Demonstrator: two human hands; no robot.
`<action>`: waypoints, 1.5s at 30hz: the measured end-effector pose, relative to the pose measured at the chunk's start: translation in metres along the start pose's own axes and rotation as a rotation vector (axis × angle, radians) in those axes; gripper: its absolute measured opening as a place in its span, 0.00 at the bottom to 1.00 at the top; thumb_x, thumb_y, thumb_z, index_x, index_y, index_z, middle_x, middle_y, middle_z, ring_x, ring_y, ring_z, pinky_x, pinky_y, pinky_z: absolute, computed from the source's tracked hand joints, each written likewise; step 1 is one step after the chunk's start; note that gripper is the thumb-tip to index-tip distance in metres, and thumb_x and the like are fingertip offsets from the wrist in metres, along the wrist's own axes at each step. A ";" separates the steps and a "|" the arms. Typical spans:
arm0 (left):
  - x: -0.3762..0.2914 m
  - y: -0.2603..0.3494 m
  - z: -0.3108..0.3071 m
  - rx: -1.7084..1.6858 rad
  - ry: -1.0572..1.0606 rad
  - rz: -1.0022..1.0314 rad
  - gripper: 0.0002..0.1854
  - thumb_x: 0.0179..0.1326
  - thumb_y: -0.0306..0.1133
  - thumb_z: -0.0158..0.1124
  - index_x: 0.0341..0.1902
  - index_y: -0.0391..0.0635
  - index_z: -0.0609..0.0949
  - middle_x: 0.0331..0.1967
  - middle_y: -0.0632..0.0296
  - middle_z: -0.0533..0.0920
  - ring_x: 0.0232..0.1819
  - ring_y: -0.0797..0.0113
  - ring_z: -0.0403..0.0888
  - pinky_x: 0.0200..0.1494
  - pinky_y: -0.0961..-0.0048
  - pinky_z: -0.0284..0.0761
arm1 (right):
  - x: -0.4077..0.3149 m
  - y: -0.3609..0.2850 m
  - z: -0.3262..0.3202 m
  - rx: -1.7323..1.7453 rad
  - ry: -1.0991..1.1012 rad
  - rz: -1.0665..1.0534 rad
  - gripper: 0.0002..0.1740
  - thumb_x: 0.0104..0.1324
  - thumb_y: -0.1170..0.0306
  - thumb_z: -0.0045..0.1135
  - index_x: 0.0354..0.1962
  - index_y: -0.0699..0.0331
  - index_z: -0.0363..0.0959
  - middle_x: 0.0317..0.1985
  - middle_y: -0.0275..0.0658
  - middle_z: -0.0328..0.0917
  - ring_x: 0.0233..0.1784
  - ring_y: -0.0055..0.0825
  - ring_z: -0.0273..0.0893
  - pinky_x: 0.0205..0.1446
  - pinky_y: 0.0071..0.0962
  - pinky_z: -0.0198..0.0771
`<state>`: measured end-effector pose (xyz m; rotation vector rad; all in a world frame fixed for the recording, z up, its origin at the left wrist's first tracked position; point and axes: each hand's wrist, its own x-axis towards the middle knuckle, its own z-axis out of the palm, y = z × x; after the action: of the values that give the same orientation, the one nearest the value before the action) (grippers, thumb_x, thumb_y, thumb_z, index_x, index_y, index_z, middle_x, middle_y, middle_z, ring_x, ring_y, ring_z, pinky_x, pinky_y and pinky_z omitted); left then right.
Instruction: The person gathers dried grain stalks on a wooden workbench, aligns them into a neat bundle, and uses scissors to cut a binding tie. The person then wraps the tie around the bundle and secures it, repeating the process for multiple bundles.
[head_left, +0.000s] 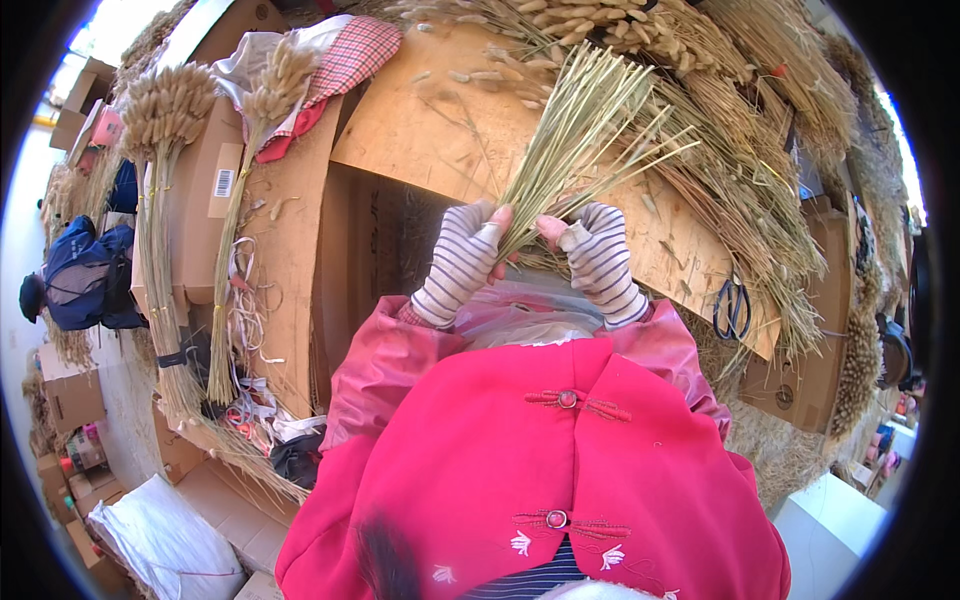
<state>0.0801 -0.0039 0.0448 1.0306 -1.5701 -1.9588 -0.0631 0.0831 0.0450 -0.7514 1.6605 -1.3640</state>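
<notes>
A bundle of dried grass stems (574, 127), cut ends fanned up and away, stands between my hands above the near edge of a plywood board (420, 105). My left hand (469, 255), in a striped fingerless glove, is closed round the lower part of the bundle. My right hand (596, 255), gloved alike, pinches a few stems at the bundle's right side between thumb and fingers. The lower ends of the bundle are mostly hidden. Loose dried bunny-tail heads (510, 75) lie on the board beyond.
Long dried grass (742, 172) is heaped along the board's right side, with black-handled scissors (731, 307) near its edge. Two tied bundles, one large (161, 187) and one slimmer (240, 172), lean at left on cardboard. A checked cloth (356, 56) lies at upper left; white ties (244, 300) hang lower.
</notes>
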 end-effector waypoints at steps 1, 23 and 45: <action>0.000 0.000 0.000 0.015 0.008 0.005 0.20 0.63 0.43 0.53 0.22 0.40 0.76 0.10 0.67 0.72 0.08 0.83 0.62 0.10 0.83 0.54 | -0.001 -0.001 -0.001 0.157 -0.043 -0.060 0.09 0.53 0.70 0.63 0.27 0.68 0.74 0.20 0.31 0.73 0.22 0.15 0.65 0.26 0.17 0.61; -0.006 -0.011 -0.034 0.207 0.037 0.125 0.17 0.65 0.38 0.51 0.25 0.40 0.76 0.11 0.71 0.67 0.12 0.84 0.59 0.15 0.83 0.54 | 0.009 -0.004 -0.095 -0.259 0.001 -0.011 0.12 0.61 0.67 0.53 0.38 0.67 0.75 0.24 0.32 0.75 0.22 0.14 0.66 0.25 0.16 0.61; -0.007 -0.040 -0.018 0.740 0.172 0.482 0.11 0.63 0.34 0.54 0.34 0.37 0.78 0.20 0.49 0.75 0.22 0.50 0.73 0.27 0.63 0.66 | -0.002 -0.044 -0.062 0.657 0.141 -0.311 0.07 0.60 0.70 0.57 0.27 0.66 0.75 0.13 0.30 0.67 0.15 0.14 0.61 0.18 0.15 0.53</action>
<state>0.1034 0.0009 0.0068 0.9083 -2.2376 -0.9509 -0.1196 0.1037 0.0919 -0.5361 1.0999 -2.0739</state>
